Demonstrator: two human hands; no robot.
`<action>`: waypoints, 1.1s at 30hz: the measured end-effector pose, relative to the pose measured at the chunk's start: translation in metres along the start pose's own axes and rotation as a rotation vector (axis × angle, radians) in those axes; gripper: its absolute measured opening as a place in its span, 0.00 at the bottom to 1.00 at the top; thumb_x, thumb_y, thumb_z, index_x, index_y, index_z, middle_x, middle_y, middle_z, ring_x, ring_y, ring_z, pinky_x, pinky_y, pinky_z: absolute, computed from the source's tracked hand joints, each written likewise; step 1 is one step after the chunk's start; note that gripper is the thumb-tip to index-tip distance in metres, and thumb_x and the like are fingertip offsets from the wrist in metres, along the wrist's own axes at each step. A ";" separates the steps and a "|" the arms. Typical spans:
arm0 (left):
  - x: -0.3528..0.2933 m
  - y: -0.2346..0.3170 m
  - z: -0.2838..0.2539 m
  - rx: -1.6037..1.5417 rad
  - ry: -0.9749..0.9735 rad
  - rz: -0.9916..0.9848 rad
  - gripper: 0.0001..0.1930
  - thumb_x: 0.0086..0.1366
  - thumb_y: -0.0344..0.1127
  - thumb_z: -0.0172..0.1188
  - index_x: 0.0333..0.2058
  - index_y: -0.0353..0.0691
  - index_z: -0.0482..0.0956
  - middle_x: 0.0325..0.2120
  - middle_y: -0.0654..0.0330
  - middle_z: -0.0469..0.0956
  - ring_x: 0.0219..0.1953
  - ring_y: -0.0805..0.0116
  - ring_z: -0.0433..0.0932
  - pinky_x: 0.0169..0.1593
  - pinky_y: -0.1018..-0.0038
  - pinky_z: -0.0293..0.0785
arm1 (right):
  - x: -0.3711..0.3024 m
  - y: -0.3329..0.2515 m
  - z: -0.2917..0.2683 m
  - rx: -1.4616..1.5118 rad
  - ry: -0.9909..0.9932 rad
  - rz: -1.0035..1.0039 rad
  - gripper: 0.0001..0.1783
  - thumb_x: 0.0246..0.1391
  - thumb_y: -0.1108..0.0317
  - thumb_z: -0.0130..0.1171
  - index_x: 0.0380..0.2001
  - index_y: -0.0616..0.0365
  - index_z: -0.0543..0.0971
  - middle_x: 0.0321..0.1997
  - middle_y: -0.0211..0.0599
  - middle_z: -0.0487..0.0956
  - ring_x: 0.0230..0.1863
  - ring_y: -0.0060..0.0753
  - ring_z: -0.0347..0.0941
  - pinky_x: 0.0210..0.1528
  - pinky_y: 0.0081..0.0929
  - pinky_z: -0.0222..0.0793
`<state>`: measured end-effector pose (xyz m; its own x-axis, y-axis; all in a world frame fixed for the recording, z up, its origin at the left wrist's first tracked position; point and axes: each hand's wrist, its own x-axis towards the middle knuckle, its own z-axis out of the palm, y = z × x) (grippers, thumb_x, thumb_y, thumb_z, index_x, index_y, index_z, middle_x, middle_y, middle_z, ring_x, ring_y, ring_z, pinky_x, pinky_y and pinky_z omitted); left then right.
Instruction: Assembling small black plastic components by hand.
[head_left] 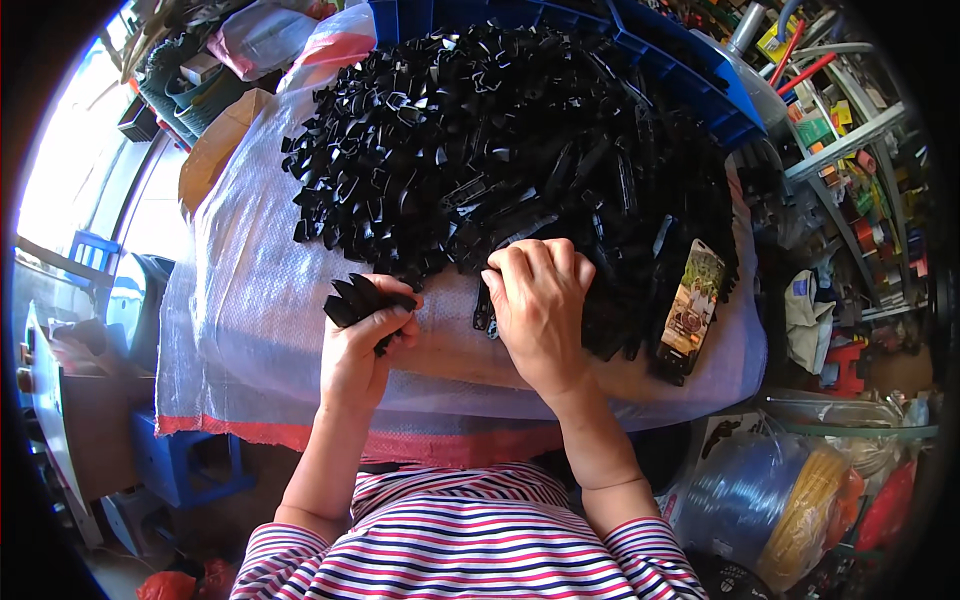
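My left hand [365, 335] is closed around a small bunch of black plastic pieces [362, 300], their flat, pointed ends sticking out past the thumb. To its right, my right hand [540, 305] rests at the near edge of a large heap of black plastic pieces [400, 150]. Its fingers curl downward, and whatever they grip is hidden beneath them. A long black strip [484, 305] shows beside the right thumb. Small clip-like pieces make up the heap's left side; longer strips lie on its right.
The heap lies on a white woven sack [250, 260] with a red hem. A printed card [693, 305] lies at the heap's right. Blue crates [690, 75] stand behind. At left is a blue stool [190, 460]; at lower right, plastic-wrapped coils [740, 500]. Metal shelving [850, 140] holds goods at right.
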<state>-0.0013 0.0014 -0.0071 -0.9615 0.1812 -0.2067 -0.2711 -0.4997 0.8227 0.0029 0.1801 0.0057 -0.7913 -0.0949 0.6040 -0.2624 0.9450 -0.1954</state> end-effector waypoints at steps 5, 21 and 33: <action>0.002 -0.002 0.005 0.061 -0.049 0.036 0.08 0.49 0.22 0.55 0.31 0.35 0.70 0.26 0.56 0.74 0.22 0.74 0.70 0.25 0.81 0.65 | 0.001 -0.003 -0.012 0.431 0.097 -0.013 0.09 0.46 0.78 0.57 0.31 0.61 0.69 0.35 0.41 0.73 0.36 0.41 0.69 0.39 0.30 0.66; -0.006 -0.002 0.008 0.180 -0.107 -0.031 0.14 0.48 0.22 0.58 0.36 0.34 0.72 0.27 0.62 0.72 0.28 0.76 0.71 0.31 0.81 0.67 | -0.012 -0.016 -0.014 0.857 -0.276 0.039 0.09 0.45 0.74 0.61 0.32 0.58 0.75 0.30 0.35 0.72 0.29 0.34 0.72 0.31 0.24 0.69; -0.006 -0.001 0.005 0.019 -0.062 -0.060 0.06 0.49 0.22 0.58 0.28 0.35 0.73 0.22 0.62 0.72 0.23 0.76 0.70 0.27 0.82 0.66 | -0.014 -0.022 -0.011 0.910 -0.206 0.068 0.09 0.44 0.76 0.62 0.30 0.59 0.73 0.30 0.35 0.72 0.30 0.32 0.72 0.31 0.25 0.69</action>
<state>0.0048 0.0054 -0.0042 -0.9388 0.2625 -0.2232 -0.3265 -0.4702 0.8200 0.0254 0.1635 0.0102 -0.8803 -0.1847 0.4370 -0.4744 0.3503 -0.8076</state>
